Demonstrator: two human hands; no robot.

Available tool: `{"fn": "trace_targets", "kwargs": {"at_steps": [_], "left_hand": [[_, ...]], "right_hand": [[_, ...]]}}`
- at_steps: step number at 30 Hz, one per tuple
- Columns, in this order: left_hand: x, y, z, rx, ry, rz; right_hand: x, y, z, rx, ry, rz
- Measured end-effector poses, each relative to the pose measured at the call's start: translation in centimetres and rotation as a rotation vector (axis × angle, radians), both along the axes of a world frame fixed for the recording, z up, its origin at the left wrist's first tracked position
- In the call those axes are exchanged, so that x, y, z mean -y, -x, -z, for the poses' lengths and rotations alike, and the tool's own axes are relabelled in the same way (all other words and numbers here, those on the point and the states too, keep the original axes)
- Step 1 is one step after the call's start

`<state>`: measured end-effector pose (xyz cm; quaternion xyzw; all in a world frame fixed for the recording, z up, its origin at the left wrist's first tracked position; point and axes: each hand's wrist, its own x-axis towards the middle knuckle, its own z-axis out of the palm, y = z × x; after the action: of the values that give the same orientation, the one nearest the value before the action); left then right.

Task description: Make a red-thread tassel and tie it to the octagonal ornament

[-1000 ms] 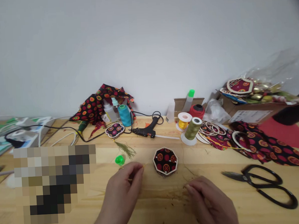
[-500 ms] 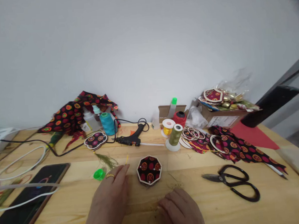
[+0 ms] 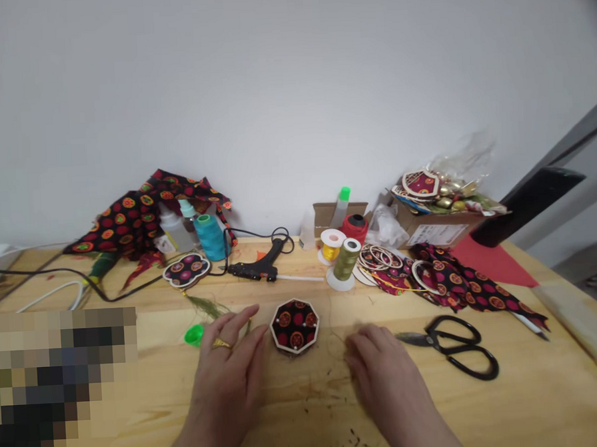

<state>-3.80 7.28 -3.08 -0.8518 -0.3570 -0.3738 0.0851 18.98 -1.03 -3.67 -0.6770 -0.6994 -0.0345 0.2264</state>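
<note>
An octagonal wood-framed piece [image 3: 294, 326] with black fabric patterned in red and orange circles lies on the table between my hands. My left hand [image 3: 230, 360], with a gold ring, is just left of it, thumb and forefinger stretched apart. A short yellowish-green strand [image 3: 248, 325] shows in the gap between them; I cannot tell whether it is touched. My right hand [image 3: 383, 366] rests right of the octagon with curled, slightly blurred fingers. Fine loose thread [image 3: 337, 341] lies at its fingertips, and whether they pinch it is hidden. Scissors [image 3: 442, 343] lie just beyond that hand.
A green cap [image 3: 194, 335] sits by my left hand. Behind are a glue gun [image 3: 255, 264], a flower-shaped tasselled piece [image 3: 187, 271], an olive thread spool [image 3: 347, 262], a teal spool [image 3: 210, 237] and a filled cardboard box [image 3: 439, 226]. Dark scraps [image 3: 354, 437] lie in front.
My right hand has moved right and away from me, toward the scissors, uncovering dark scraps. My left hand's thumb and forefinger have spread beside the octagon. The view has shifted slightly; the lower left is pixelated.
</note>
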Motion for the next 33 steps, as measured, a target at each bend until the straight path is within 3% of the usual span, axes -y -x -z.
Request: {"fn": "trace_targets", "kwargs": {"at_steps": [4,9,15,17,21,25,27,30,32,33], "left_hand": [[0.4,-0.1,-0.3,0.092,0.039,0.022],[1.1,-0.1,-0.8,0.207,0.070,0.041],[3.2,0.3,-0.7,0.140,0.002,0.323],[3.8,0.0,-0.8,0.124,0.049,0.403],[4.8,-1.1,-1.1,0.188,0.314,0.470],[6.3,-2.3,-0.8,0.381,0.618,0.484],[6.9,-2.9,-0.7,0.438,1.039,0.324],[7.2,-3.6,-0.8,0.610,1.749,0.247],[7.0,-4.1,-1.1,0.787,1.990,0.248],[6.8,-4.3,-1.3,0.878,2.004,0.234]], "right_hand": [[0.3,-0.1,-0.3,0.002,0.076,0.033],[0.4,0.5,0.1,0.049,0.012,-0.033],[-0.4,1.1,1.1,0.193,-0.072,-0.074],[-0.5,1.1,1.1,0.180,-0.080,-0.100],[0.1,1.1,-0.2,0.072,-0.103,-0.122],[1.5,1.2,-2.6,-0.361,-0.117,-0.147],[2.3,1.4,-3.2,-0.484,-0.114,-0.171],[3.2,1.9,-2.9,-0.464,-0.119,-0.280],[3.5,2.2,-2.1,-0.375,-0.151,-0.353],[3.6,2.3,-1.7,-0.324,-0.168,-0.381]]}}
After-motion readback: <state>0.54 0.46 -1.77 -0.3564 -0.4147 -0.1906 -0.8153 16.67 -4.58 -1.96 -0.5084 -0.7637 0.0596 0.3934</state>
